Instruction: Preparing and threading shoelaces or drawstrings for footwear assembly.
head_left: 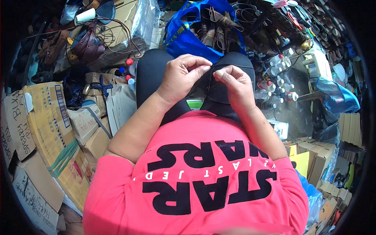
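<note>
My left hand [183, 75] and my right hand [232, 83] meet over my lap, fingertips pinched together on a piece of black material [217, 92] that hangs down between my knees. Both thumbs and forefingers grip its top edge, almost touching each other. Whether a thread or needle is held there is too small to tell. I sit in black trousers [150, 76] and a pink shirt with black lettering [196, 176].
A blue bag [184, 39] full of brown leather straps lies ahead of my knees. Cardboard boxes [51, 125] stack at the left, brown shoes [88, 45] at upper left. Small white bottles with red caps [278, 84] stand at right, more boxes [313, 160] lower right.
</note>
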`<state>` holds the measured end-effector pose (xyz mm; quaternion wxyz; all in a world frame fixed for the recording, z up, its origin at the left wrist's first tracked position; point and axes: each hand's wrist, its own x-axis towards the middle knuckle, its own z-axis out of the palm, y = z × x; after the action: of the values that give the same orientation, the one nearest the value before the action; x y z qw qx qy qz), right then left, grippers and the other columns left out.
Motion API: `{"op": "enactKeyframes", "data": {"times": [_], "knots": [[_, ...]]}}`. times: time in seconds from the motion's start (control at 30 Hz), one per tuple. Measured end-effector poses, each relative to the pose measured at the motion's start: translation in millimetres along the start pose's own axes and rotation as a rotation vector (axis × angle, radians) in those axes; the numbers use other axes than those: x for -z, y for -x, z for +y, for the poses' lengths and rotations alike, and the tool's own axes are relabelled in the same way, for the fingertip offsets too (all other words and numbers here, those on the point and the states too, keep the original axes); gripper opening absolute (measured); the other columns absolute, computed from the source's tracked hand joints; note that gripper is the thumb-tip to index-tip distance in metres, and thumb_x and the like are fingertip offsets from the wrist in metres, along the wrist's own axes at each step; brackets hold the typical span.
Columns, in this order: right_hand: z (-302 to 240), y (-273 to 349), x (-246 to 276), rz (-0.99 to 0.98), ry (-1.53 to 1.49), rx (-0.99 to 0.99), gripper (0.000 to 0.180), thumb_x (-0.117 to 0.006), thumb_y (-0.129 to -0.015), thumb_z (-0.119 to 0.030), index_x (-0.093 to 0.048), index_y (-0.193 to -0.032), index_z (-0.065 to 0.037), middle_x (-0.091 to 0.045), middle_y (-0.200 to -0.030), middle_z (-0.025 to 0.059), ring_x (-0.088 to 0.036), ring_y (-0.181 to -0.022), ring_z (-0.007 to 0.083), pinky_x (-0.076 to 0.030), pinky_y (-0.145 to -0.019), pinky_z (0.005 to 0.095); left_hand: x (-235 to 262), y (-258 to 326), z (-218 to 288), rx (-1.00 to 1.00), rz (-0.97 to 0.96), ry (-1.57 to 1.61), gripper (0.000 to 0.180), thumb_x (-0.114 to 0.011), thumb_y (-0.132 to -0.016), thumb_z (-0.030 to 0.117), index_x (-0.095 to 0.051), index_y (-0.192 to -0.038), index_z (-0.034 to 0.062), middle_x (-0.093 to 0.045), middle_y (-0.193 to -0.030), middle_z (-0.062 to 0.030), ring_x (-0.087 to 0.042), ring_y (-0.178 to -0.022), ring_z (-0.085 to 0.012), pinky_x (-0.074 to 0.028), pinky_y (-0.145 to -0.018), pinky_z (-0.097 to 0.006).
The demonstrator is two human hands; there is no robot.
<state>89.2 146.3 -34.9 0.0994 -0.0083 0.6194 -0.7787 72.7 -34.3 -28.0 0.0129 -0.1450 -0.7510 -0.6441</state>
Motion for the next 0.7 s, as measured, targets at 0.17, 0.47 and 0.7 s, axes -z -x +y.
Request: {"op": "enactKeyframes", "data": {"times": [0.17,0.47,0.7], "knots": [[2.8,-2.6,3.4,-0.032,-0.154,-0.025,0.014,-0.064,-0.084,-0.013,-0.062,-0.085,0.001,-0.064,-0.084,0.0057,-0.057,-0.08,0.0109,-0.044,-0.077,0.0251,0.1,-0.5,-0.7,0.058,-0.043,0.134,0.013,-0.067,-0.082,0.007,-0.069,-0.093,0.0019,-0.063,-0.087,-0.0019,-0.056,-0.077,-0.0066,-0.045,-0.068,-0.02],[2.0,-1.9,2.3,-0.055,-0.12,-0.022,0.016,-0.066,-0.083,-0.016,-0.063,-0.087,0.0,-0.064,-0.084,0.005,-0.057,-0.079,0.0102,-0.044,-0.076,0.0241,-2.6,-2.8,6.0,-0.051,-0.077,-0.094,0.005,-0.065,-0.082,0.006,-0.066,-0.083,0.0004,-0.061,-0.082,-0.0031,-0.055,-0.076,-0.0101,-0.044,-0.069,-0.023],[1.1,-0.3,-1.5,-0.079,-0.162,0.023,0.018,-0.064,-0.086,-0.015,-0.063,-0.095,0.0,-0.064,-0.089,0.0051,-0.057,-0.083,0.0101,-0.045,-0.079,0.024,-6.4,0.8,2.9,-0.023,-0.028,-0.031,0.005,-0.061,-0.086,0.007,-0.061,-0.084,0.0022,-0.058,-0.079,-0.0001,-0.052,-0.072,-0.0055,-0.042,-0.063,-0.02]]}}
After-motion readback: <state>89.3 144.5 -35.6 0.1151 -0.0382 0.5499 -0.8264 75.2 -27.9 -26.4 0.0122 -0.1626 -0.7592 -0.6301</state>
